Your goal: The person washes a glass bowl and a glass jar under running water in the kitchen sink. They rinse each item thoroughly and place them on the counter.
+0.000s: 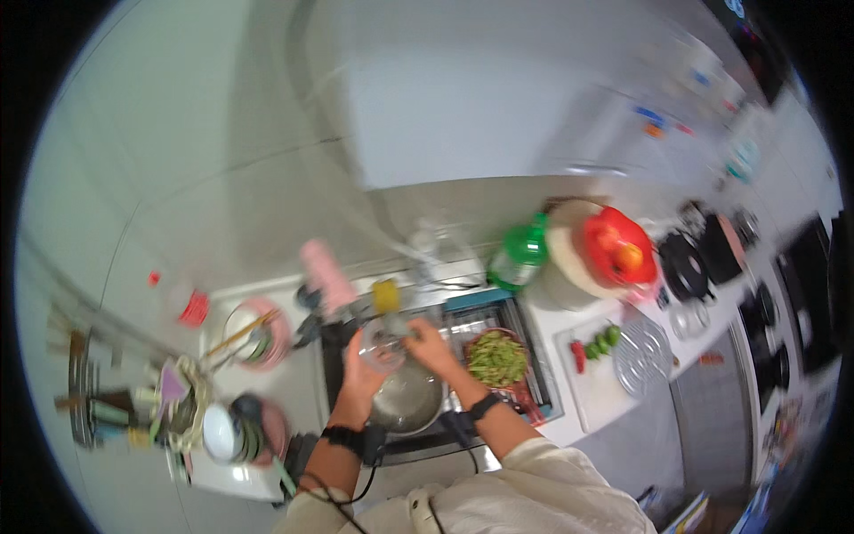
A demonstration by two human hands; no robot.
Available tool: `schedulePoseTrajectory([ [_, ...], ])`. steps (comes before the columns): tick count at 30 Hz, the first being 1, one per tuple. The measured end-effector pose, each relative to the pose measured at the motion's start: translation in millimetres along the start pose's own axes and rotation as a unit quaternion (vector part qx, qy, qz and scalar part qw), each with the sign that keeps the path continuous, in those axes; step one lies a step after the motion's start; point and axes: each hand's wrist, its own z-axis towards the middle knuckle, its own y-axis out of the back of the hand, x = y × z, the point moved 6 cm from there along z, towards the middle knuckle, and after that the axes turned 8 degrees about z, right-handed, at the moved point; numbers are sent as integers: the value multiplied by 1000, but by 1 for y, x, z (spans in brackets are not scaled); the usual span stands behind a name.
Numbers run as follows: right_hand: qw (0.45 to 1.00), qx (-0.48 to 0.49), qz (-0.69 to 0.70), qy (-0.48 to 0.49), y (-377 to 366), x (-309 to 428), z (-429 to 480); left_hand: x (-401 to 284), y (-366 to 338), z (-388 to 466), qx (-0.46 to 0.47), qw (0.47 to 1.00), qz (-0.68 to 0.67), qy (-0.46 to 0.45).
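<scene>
My left hand (362, 374) holds a small clear bowl or cup (381, 346) over the sink area. My right hand (427, 347) is at the right side of that clear vessel, its fingers closed on a greyish item (397, 325) too blurred to name. Just below both hands lies a round metal basin or pot (408, 400). To the right of my right hand, a colander or bowl of chopped green vegetables (497, 358) sits on a metal rack. A yellow sponge-like thing (385, 296) is just above my hands.
A cutting board (597, 394) bears green and red peppers (602, 344), beside a clear ridged lid (642, 357). Behind stand a green bottle (519, 253) and a red bowl of fruit (617, 247) on a pale container. At left are stacked bowls (233, 434) and a pink basin (280, 334). A cabinet overhangs.
</scene>
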Motion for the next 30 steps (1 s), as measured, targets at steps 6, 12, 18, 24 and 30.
schedulePoseTrajectory([
  [6,997,-38,33,58,-4,7,14,14,-25,3,-39,997,-73,5],
  [12,983,-3,-46,180,-14,62,3,32,-49,-1,101,993,11,-60],
  [18,987,-50,-134,74,0,61,3,39,-49,0,18,1000,-7,4],
  [24,975,-30,-110,192,2,83,-14,31,2,23,-9,996,82,-34],
  [30,961,4,-119,250,-6,100,-22,27,7,28,56,993,101,-35],
])
